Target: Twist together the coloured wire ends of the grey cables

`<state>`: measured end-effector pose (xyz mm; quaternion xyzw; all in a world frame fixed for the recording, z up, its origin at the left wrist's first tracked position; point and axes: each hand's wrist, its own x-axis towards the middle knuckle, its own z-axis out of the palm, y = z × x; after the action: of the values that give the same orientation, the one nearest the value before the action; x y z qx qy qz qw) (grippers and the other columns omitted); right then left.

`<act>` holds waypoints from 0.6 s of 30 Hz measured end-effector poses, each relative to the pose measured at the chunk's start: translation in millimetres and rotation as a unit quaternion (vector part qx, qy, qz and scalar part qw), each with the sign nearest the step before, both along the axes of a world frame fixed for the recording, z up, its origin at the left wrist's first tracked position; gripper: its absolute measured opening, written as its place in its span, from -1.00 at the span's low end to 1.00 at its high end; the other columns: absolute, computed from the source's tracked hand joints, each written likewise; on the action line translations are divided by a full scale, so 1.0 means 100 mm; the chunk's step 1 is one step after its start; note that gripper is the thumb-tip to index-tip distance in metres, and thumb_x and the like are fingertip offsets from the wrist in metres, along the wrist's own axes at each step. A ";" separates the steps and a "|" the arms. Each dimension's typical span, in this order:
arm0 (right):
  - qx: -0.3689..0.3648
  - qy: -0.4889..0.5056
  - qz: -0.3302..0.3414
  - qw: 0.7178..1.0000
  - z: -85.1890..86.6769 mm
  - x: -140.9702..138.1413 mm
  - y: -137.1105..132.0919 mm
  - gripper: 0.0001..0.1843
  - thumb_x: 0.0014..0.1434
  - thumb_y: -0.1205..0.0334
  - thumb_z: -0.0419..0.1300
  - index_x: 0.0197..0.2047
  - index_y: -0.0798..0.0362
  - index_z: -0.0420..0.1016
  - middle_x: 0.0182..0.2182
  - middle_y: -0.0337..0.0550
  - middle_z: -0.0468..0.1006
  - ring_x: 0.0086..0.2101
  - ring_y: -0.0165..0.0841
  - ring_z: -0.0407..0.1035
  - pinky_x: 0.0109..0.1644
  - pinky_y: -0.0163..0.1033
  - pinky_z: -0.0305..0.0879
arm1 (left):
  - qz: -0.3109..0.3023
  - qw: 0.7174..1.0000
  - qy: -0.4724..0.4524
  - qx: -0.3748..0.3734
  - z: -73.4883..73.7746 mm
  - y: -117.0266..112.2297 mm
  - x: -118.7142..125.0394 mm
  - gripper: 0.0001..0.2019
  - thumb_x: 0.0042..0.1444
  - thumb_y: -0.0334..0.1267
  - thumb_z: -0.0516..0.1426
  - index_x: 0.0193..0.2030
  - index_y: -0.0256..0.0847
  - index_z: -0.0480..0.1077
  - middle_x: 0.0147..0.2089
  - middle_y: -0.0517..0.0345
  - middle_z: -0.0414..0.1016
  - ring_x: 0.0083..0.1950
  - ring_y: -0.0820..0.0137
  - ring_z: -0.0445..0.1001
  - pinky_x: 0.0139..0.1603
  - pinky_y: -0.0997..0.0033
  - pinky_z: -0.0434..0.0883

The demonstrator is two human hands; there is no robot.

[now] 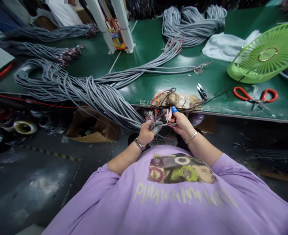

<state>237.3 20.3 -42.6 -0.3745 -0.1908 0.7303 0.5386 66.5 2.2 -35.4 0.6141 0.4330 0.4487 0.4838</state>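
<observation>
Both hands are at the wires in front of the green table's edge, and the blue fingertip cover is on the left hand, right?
Not quite: the head view shows the blue fingertip cover on the right hand, not the left hand. The rest stands.

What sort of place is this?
Probably a cable or wire-harness workshop: heavy bundles of grey cable lie along a green workbench, many ends show coloured wires, and small snips and red-handled scissors sit within view.
</observation>
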 end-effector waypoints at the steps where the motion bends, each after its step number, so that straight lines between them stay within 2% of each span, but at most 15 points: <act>1: -0.006 0.001 -0.003 1.000 0.00 0.00 0.00 -0.43 0.07 -0.29 0.31 -0.36 0.13 0.47 -0.67 -0.34 0.33 -0.72 -0.62 -0.04 -0.68 -0.41 -0.13 | -0.008 1.000 -0.001 -0.006 0.00 0.00 0.00 -0.67 -0.15 -0.04 0.42 -0.31 -0.24 0.62 -0.29 0.04 0.67 -0.26 0.30 0.62 -0.15 0.30 0.55; 6: -0.023 0.013 -0.003 1.000 0.01 -0.01 -0.02 -0.45 0.08 -0.27 0.32 -0.36 0.13 0.49 -0.72 -0.38 0.28 -0.73 -0.60 -0.03 -0.69 -0.42 -0.10 | -0.019 0.999 -0.004 -0.029 -0.01 0.00 0.01 -0.65 -0.18 -0.05 0.44 -0.31 -0.24 0.62 -0.30 0.05 0.67 -0.27 0.30 0.62 -0.17 0.32 0.55; 10: -0.019 0.010 -0.009 1.000 -0.03 -0.03 -0.02 -0.44 0.09 -0.28 0.30 -0.31 0.14 0.50 -0.64 -0.28 0.42 -0.71 -0.59 0.05 -0.67 -0.40 -0.09 | -0.021 0.999 -0.006 -0.028 0.01 0.00 -0.01 -0.64 -0.18 -0.03 0.44 -0.32 -0.25 0.61 -0.33 0.06 0.66 -0.29 0.31 0.61 -0.18 0.32 0.55; 15: -0.006 0.046 0.007 0.999 -0.10 -0.03 -0.05 -0.34 0.14 -0.44 0.12 -0.30 0.09 0.44 -0.51 -0.20 0.51 -0.71 -0.59 0.02 -0.69 -0.39 -0.18 | -0.048 0.999 0.004 -0.026 0.08 -0.03 -0.07 -0.67 -0.19 -0.07 0.45 -0.36 -0.25 0.62 -0.39 0.10 0.62 -0.36 0.36 0.57 -0.29 0.38 0.52; 18: -0.012 0.075 0.026 0.997 -0.14 0.01 -0.12 -0.37 0.13 -0.42 0.14 -0.32 0.07 0.41 -0.47 -0.20 0.51 -0.68 -0.60 0.00 -0.69 -0.42 -0.26 | -0.072 0.997 0.006 -0.029 0.11 -0.10 -0.14 -0.69 -0.19 -0.07 0.45 -0.39 -0.24 0.62 -0.43 0.11 0.60 -0.38 0.35 0.55 -0.32 0.38 0.52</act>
<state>238.0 8.0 -56.5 -0.3197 -0.1507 0.7722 0.5280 52.1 -8.2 -24.1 0.6321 0.4035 0.3965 0.5296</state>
